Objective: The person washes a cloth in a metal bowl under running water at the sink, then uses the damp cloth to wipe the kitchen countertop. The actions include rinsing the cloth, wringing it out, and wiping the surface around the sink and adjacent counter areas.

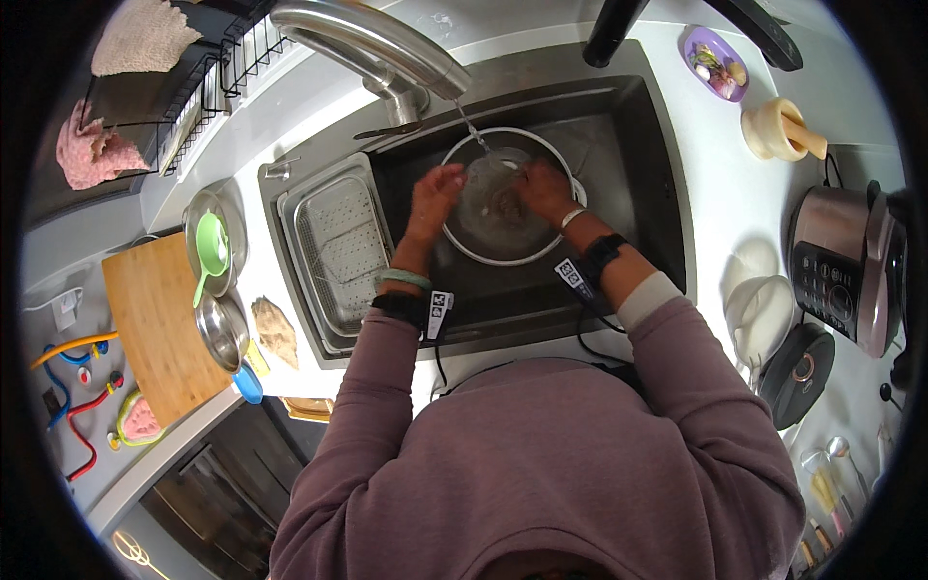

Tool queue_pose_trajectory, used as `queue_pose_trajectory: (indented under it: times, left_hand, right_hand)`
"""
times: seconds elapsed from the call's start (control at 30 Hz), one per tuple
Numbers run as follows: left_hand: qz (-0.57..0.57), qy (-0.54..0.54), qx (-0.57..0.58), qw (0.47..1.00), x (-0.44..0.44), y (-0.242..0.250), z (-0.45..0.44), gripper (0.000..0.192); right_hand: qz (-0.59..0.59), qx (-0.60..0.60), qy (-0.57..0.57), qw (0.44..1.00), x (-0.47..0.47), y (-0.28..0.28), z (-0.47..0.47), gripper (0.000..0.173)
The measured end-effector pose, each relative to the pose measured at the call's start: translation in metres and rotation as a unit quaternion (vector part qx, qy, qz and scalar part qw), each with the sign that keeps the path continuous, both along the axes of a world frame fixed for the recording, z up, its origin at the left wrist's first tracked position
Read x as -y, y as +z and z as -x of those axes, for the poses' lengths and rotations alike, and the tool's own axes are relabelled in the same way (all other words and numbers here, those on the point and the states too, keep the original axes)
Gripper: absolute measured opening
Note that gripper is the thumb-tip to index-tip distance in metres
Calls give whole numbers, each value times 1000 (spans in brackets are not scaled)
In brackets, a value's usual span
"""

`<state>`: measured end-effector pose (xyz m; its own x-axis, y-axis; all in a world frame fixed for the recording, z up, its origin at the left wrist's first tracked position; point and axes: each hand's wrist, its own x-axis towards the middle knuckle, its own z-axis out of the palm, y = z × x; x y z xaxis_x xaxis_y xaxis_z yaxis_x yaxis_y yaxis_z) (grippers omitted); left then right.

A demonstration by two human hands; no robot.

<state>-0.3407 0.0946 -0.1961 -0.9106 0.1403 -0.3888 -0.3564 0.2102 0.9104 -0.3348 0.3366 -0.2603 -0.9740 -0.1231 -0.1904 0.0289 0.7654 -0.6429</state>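
A round basin with a white rim stands in the dark sink, holding cloudy water. From the curved metal faucet a thin stream of water runs into it. At the basin's left rim is my left hand, its fingers loosely bent; I see nothing clearly in them. My right hand reaches over the right side, fingertips down near the water. Splashing blurs whatever lies under those fingers, so a hold cannot be made out. A pale round shape shows below the stream.
A perforated metal drain basket fills the sink's left side. Left of it are metal bowls, a green strainer and a wooden cutting board. To the right stand a mortar, a purple dish and an electric cooker.
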Motion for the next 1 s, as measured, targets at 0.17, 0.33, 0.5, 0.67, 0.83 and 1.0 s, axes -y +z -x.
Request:
queue_pose_trajectory:
  times: [0.17, 0.33, 0.5, 0.67, 0.83, 1.0]
  left_hand:
    - [75, -12, 31, 997, -12, -62, -24, 55]
    - [-28, 93, 236, 967, -30, -46, -42, 61]
    - [-287, 101, 278, 911, -25, -1, -45, 52]
    - [-317, 70, 270, 907, -25, -6, -45, 46]
    - [-238, 222, 339, 882, -52, -51, -39, 40]
    - [-286, 202, 290, 891, -44, -54, -37, 44]
  right_hand:
    - [0, -81, -61, 995, 16, -25, -41, 25]
    - [129, 110, 59, 984, 33, -25, -46, 26]
    - [344, 75, 16, 936, 72, 56, -45, 25]
    - [215, -126, 37, 968, 85, 94, -49, 26]
    - [-6, -58, 22, 998, 59, 46, -18, 26]
    - [7, -46, -172, 984, 36, -10, -16, 22]
